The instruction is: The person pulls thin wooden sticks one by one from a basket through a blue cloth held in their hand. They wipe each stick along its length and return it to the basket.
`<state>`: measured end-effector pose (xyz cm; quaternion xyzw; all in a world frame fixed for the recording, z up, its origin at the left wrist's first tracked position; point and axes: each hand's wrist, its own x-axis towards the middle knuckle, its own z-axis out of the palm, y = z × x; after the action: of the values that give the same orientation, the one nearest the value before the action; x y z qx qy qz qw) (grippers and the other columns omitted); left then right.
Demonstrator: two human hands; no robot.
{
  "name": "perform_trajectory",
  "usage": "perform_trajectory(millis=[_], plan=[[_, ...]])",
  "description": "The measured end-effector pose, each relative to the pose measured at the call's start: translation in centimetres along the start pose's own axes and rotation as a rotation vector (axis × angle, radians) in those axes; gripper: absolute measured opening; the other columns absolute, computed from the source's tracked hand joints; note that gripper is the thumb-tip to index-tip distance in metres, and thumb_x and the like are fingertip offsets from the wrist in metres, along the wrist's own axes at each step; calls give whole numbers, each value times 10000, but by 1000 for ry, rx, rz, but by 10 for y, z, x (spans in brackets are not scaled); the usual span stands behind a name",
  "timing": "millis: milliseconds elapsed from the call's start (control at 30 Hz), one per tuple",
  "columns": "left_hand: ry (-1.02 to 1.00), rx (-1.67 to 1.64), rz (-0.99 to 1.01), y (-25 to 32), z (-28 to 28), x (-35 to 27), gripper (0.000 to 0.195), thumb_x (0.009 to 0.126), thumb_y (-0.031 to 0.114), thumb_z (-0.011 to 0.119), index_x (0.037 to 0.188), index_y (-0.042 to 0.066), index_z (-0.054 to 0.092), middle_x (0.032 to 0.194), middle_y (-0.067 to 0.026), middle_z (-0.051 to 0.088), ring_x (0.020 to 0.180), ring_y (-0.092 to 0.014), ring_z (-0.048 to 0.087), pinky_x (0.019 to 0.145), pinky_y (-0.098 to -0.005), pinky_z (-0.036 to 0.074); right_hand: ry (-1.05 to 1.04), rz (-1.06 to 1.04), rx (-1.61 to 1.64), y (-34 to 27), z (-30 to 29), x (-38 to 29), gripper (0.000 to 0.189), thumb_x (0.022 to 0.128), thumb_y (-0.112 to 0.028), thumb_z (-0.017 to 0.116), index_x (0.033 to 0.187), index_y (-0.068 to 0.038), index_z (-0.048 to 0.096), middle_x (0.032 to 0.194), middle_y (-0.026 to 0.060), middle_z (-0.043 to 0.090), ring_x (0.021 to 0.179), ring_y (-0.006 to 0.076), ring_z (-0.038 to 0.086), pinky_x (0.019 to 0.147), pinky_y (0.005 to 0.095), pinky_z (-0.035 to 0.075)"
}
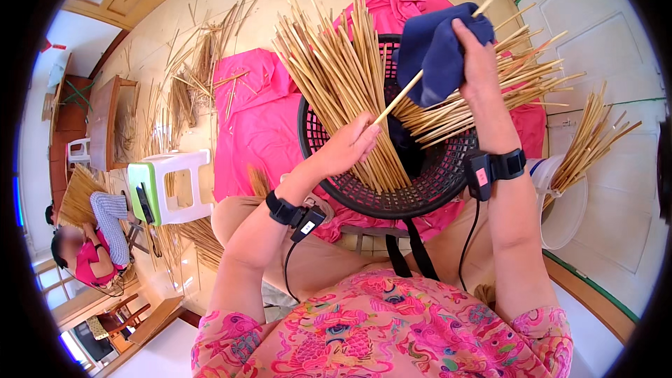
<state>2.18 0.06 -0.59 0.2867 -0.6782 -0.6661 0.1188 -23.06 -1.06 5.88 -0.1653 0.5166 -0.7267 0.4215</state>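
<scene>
A pale, thin plant stalk [401,100] slants up to the right between my hands. My left hand [358,139] pinches its lower end above the basket's near side. Higher up, my right hand [476,58] grips a dark blue cloth [433,58] wrapped around the same stalk, whose far end sticks out beyond the cloth. Beneath my hands is a round black plastic basket [386,207] with a lattice wall. One thick bundle of stalks [341,79] leans in it to the left; another bundle [525,79] fans out over its right side, partly behind my right forearm.
Bright pink cloth [247,115] lies under and around the basket. A white bucket [564,220] of stalks stands at the right by a white door. To the left are a green-and-white plastic stool [168,186], stalks scattered on the tiled floor, and a seated person [94,257] handling stalks.
</scene>
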Motion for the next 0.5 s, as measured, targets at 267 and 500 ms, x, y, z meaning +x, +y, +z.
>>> perform_trajectory(millis=[267, 500], plan=[[294, 485, 161, 1, 0, 4, 178, 947, 187, 436, 904, 15, 459, 659, -203, 537, 643, -391, 562, 579, -444, 440, 28, -59, -69, 17, 6, -7, 252, 811, -179, 681, 940, 24, 605, 861, 93, 653, 733, 162, 635, 645, 301, 523], [344, -131, 107, 17, 5, 12, 268, 965, 229, 414, 978, -18, 517, 704, -41, 536, 599, -168, 518, 563, -284, 426, -312, 122, -203, 68, 37, -73, 300, 799, -169, 702, 1029, -18, 582, 877, 37, 625, 752, 123, 597, 687, 264, 500]])
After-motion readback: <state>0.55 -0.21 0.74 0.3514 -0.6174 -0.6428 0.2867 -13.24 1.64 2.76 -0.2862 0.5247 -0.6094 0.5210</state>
